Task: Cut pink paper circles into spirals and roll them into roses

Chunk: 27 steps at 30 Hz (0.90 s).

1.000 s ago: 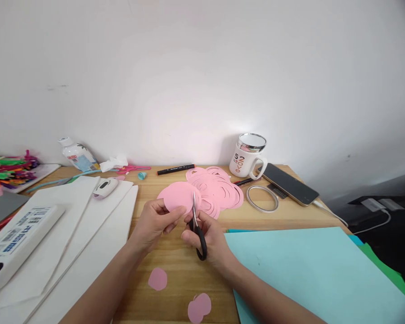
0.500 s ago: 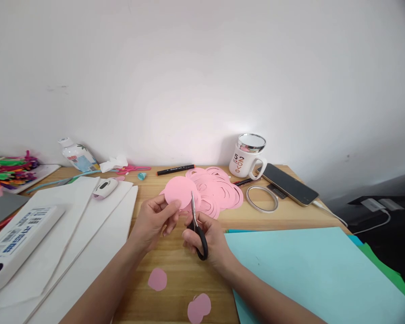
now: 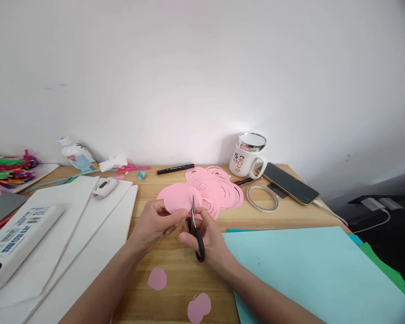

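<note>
Between thumb and fingers, my left hand [image 3: 157,222] pinches a pink paper circle [image 3: 174,196] by its lower edge. My right hand [image 3: 205,236] is closed around black-handled scissors [image 3: 199,243], their blades pointing up at the right side of the circle. Whether the blades are touching the paper I cannot tell. Behind the circle lies a heap of cut pink paper rounds and spirals [image 3: 219,189]. Nearer me on the wooden table [image 3: 175,261] are two small pink paper scraps, one roundish [image 3: 157,279] and one double-lobed [image 3: 199,308].
Light blue sheets [image 3: 307,270] lie at right, white sheets [image 3: 87,265] with a white box [image 3: 23,238] at left. At the back stand a white mug [image 3: 245,162], a black marker [image 3: 175,169], a tape roll [image 3: 261,199], a phone [image 3: 286,183] and a bottle [image 3: 76,155].
The paper circle has tilted flatter and shifted slightly down and left. My left thumb has moved right towards the blades, and the scissors have dropped a little and opened slightly at the handles.
</note>
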Available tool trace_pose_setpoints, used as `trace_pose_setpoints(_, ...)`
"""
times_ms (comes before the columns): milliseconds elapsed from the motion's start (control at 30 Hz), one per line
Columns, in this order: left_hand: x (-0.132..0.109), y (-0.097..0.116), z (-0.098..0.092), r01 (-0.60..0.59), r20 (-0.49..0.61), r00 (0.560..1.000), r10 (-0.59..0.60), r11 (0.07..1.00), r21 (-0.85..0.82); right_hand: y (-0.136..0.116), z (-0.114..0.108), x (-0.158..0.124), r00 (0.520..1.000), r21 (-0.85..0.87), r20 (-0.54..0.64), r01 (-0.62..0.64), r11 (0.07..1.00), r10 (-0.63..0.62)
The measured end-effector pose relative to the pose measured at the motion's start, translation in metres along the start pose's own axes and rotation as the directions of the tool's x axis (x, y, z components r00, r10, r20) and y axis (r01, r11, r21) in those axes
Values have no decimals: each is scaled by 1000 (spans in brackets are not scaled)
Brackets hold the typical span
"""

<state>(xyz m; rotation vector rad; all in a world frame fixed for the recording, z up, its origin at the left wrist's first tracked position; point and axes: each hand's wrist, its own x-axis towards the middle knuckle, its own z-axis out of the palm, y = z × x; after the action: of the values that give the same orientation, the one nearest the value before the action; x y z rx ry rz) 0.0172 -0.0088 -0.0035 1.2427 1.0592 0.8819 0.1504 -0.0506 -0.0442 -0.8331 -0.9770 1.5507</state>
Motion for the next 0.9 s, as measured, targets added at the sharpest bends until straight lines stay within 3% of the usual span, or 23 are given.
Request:
trace_pose_setpoints(500, 0, 5, 0, -21, -17, 1000, 22, 997, 68, 3, 0, 0, 999, -42, -26, -28, 999, 27)
trace_pose_setpoints(733, 0, 7, 3, -37, -68, 997, 38, 999, 16, 10, -3, 1, 998, -50, -26, -51, 997, 49)
trace_pose_setpoints(900, 0, 6, 2, -10, -45, 999, 9, 1000, -8, 8, -1, 0, 997, -46, -9, -77, 996, 77)
